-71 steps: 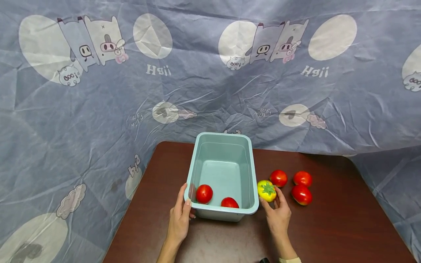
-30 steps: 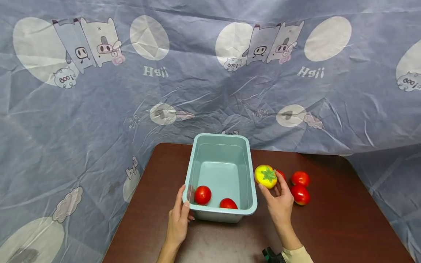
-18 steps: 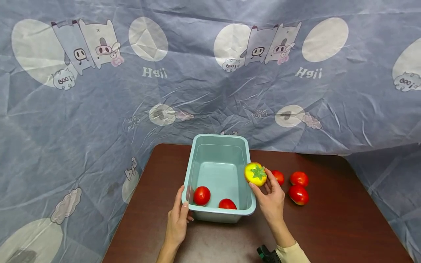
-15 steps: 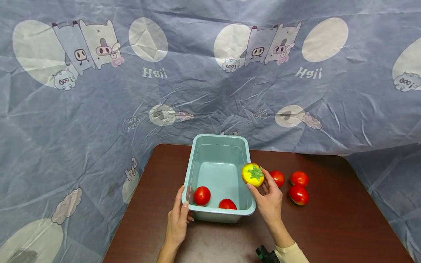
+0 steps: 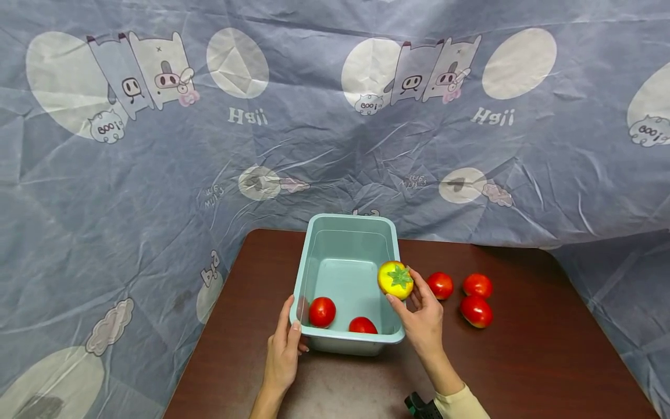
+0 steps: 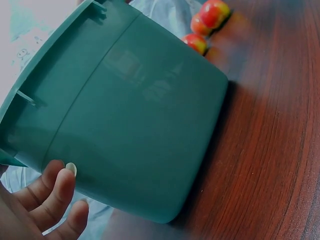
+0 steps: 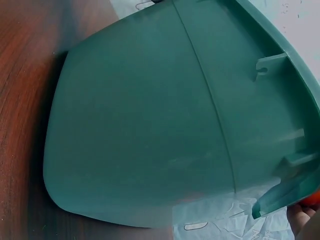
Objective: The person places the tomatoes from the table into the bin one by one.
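A pale green plastic bin [image 5: 342,345] stands on the table with two red tomatoes in its near end, one at the left [image 5: 321,312] and one by the front wall [image 5: 362,326]. My left hand [image 5: 282,355] grips the bin's near left corner, thumb on the rim; in the left wrist view its fingers [image 6: 57,197] curl beside the wall. My right hand [image 5: 425,320] pinches a tomato [image 5: 392,282] between thumb and fingers, its yellow top and green leaf star facing up, over the bin's right rim. In the right wrist view only a red edge [image 7: 312,199] of that tomato shows.
To the right of the bin lie three red tomatoes: one close by [image 5: 441,285], and two together farther right, the rear one [image 5: 477,286] and the front one [image 5: 476,312]. The brown table [image 5: 534,349] ends at a printed grey-blue cloth [image 5: 324,157] behind and at the sides.
My right hand has lifted the yellow-topped tomato off the table beside the bin and moved it left, over the right rim. My left hand keeps its place at the corner.
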Tool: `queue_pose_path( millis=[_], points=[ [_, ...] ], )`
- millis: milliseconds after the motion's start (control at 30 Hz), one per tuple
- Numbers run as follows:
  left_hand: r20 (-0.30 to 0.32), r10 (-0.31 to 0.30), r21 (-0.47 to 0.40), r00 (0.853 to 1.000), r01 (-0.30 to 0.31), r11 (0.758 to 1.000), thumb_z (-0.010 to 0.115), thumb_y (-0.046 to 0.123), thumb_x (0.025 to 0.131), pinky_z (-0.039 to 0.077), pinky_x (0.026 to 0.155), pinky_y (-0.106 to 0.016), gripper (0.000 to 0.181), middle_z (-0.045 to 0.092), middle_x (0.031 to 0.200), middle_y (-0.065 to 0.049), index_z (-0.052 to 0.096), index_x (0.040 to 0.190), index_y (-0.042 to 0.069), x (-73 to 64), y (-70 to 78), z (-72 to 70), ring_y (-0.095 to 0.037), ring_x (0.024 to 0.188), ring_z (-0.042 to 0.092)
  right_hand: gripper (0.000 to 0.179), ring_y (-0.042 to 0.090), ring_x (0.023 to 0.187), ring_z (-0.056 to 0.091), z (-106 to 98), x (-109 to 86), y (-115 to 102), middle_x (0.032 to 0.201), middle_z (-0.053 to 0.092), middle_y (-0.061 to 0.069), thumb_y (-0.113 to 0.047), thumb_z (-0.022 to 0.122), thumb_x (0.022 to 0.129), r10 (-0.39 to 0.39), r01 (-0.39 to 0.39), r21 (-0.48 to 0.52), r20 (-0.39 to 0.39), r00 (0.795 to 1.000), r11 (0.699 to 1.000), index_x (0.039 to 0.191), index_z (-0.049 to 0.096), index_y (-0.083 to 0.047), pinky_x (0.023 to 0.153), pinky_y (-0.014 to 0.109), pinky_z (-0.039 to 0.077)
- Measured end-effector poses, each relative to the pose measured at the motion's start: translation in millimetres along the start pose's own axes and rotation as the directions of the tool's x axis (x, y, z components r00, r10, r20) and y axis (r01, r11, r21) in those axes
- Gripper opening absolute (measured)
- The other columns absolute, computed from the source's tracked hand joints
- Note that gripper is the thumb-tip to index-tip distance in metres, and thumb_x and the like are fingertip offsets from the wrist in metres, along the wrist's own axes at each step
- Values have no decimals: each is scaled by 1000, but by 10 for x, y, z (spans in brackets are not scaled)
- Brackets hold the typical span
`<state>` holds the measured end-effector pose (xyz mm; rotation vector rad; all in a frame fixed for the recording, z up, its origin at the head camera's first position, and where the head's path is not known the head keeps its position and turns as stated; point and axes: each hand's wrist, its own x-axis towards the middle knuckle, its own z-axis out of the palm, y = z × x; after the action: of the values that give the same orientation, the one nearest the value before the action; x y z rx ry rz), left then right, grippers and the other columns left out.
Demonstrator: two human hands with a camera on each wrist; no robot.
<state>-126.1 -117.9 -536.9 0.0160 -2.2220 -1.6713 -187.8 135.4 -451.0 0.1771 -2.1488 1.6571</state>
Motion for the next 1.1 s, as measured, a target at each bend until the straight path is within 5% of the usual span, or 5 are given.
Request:
queue_pose_path(
  millis=[233, 333, 500, 833, 1100],
  points=[
    [-6, 1, 16, 1000, -1, 1000, 43, 19, 97, 50, 47, -31, 48, 59, 66, -3, 31, 143, 27, -1, -6, -20, -6, 48, 55, 66, 28, 119, 52, 49, -6, 22, 131, 52, 13, -3, 76, 72, -17, 16, 26, 21, 1000, 1000, 131, 48, 1, 92, 18, 41],
    [-4, 6, 19, 1000, -6, 1000, 43, 17, 97, 50, 48, -29, 48, 58, 64, -1, 32, 143, 21, -6, 131, -44, -5, 48, 55, 67, 30, 119, 52, 61, 0, 50, 132, 52, 14, -1, 76, 71, -46, 44, 58, 24, 999, 997, 131, 47, 4, 93, 22, 41],
    [6, 5, 16, 1000, -5, 1000, 43, 16, 97, 50, 48, -30, 48, 59, 65, -4, 32, 144, 21, 17, 68, -35, -5, 48, 55, 67, 39, 116, 51, 65, 11, 82, 130, 53, 18, 5, 76, 69, -89, 86, 104, 15, 996, 991, 129, 47, 8, 93, 28, 43],
    [20, 13, 8, 1000, -13, 1000, 42, 20, 97, 50, 48, -30, 49, 62, 70, -13, 30, 144, 25, 20, -40, -45, -6, 48, 56, 59, 41, 117, 50, 55, -28, 105, 130, 52, 20, 3, 71, 75, -21, 20, 165, 4, 1000, 986, 129, 48, 5, 94, 30, 42],
    [11, 12, 18, 1000, -12, 1000, 43, 21, 97, 51, 48, -31, 48, 62, 69, -14, 31, 143, 26, 49, -35, -52, -6, 48, 56, 50, 21, 115, 57, -4, -34, 196, 128, 54, 18, 0, 66, 81, 21, -15, 164, -36, 999, 986, 128, 51, 1, 93, 27, 44]
  ],
)
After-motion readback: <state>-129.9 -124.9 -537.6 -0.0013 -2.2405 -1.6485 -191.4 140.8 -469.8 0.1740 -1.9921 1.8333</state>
